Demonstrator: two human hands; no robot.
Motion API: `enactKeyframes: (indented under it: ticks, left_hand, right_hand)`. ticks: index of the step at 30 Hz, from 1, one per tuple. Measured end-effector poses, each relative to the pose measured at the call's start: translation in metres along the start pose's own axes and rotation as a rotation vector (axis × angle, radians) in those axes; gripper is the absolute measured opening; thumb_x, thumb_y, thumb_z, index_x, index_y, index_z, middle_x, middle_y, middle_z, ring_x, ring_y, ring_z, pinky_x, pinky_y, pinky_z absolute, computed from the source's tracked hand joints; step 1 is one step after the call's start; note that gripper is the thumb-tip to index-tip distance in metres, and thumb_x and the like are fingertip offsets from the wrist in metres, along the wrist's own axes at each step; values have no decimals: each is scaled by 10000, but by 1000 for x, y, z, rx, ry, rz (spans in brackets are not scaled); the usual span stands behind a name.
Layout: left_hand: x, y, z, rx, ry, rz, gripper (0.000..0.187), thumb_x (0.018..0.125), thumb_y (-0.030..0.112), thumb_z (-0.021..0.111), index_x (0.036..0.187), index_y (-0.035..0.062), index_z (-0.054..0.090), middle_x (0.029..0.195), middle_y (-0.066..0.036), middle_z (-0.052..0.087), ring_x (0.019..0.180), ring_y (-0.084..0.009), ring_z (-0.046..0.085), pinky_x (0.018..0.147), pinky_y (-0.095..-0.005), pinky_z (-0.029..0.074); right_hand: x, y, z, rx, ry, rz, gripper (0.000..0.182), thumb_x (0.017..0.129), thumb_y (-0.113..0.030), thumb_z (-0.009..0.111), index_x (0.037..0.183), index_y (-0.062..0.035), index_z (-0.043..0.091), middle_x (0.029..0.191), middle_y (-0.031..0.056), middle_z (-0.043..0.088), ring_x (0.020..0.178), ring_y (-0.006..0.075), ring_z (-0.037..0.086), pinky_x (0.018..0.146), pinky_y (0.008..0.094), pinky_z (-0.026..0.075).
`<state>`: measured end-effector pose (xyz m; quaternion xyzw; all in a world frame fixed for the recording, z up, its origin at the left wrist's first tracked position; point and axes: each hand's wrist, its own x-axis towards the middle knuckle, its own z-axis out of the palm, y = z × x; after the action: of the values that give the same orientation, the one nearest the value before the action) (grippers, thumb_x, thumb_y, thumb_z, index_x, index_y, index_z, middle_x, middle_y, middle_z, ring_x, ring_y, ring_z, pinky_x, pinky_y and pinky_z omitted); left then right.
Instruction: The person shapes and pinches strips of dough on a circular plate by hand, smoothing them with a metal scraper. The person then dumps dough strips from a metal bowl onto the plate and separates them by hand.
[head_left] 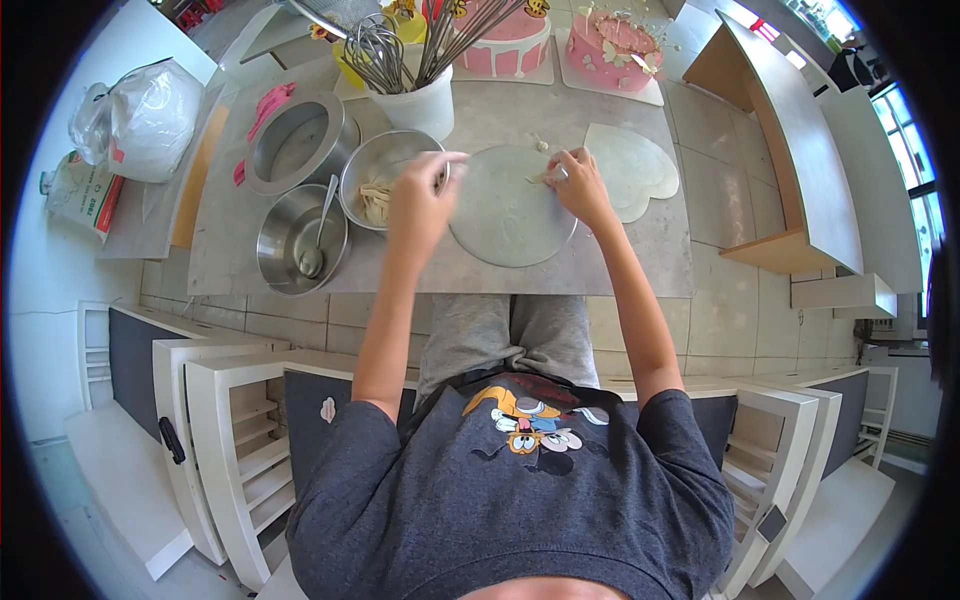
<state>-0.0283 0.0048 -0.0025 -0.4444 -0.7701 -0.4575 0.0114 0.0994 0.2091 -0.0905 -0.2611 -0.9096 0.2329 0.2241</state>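
Note:
My left hand (424, 195) is over the right rim of a metal bowl (352, 168), slightly blurred, with its fingers reaching to the right and apart; I see nothing in them. Pale, dough-like strips (376, 204) lie in that bowl. Over the right part of a round, greyish disc (505, 215), my right hand (580, 186) has its fingers pinched together on a small pale piece of dough (537, 179). Another small pale lump (541, 146) sits just beyond the disc. A pale heart-shaped sheet (630, 170) lies right of my right hand.
A metal bowl (272, 250) with a spoon (325, 222) and a round metal pan (262, 160) stand at left. Whisks (375, 55) stand in a white tub (425, 108). Two pink cakes, one drip-iced (505, 50) and one decorated (605, 60), are at the back. Plastic bags (150, 120) sit far left.

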Motion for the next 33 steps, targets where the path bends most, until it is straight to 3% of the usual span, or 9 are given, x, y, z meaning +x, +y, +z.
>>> enactKeyframes:
  ticks: [5,7,8,10,11,13,19,33]
  left_hand:
    - [-3,-14,70,-201,-145,32,203,783,114,622,971,35,616,950,-114,622,905,-296,582,804,-346,445]
    - [-1,-22,87,-148,-124,78,217,783,107,641,990,44,628,888,-76,646,807,-218,601,748,-294,460]
    - [0,-21,89,-152,-126,82,217,783,107,641,990,44,628,888,-76,646,807,-218,601,748,-294,460]
    - [2,-20,88,-468,-416,-246,200,788,107,651,965,14,632,852,-64,650,773,-155,602,716,-264,465]
    - [3,-22,89,-468,-420,-244,200,788,107,651,965,14,632,852,-64,650,773,-155,602,716,-264,465]
    - [4,-24,85,-532,-418,-270,182,795,106,652,935,-11,636,814,-62,651,743,-104,598,690,-242,469]
    - [2,-22,68,-655,-350,-262,148,791,111,651,866,-16,664,765,-69,664,712,-103,611,675,-229,481]
    - [-2,-19,48,-690,-294,-306,126,807,53,618,878,-43,660,790,-97,668,736,-131,642,712,-230,511]
  right_hand:
    - [-1,3,2,-43,49,-115,170,714,-102,654,859,-49,583,970,116,551,921,281,546,777,355,452]
    - [-2,-1,-6,376,-165,89,146,725,-90,656,841,-33,587,856,113,605,811,262,588,727,331,467]
    - [-4,-4,-10,373,-161,92,146,725,-90,656,841,-33,587,856,113,605,811,262,588,727,331,467]
    - [-9,-10,-18,488,-137,35,136,743,-76,652,836,-4,583,770,96,631,730,206,605,688,299,473]
    - [-11,-13,-21,488,-133,37,136,743,-76,652,836,-4,583,770,96,631,730,206,605,688,299,473]
    - [-13,-20,-25,776,-125,86,134,753,-72,654,840,23,619,769,73,639,736,147,601,681,277,474]
    - [-10,-38,-36,729,-267,113,154,784,-88,662,865,42,659,756,78,649,700,113,595,654,230,479]
    - [-12,-44,-39,874,-300,167,176,798,-90,646,880,66,644,746,88,643,692,123,592,662,237,479]
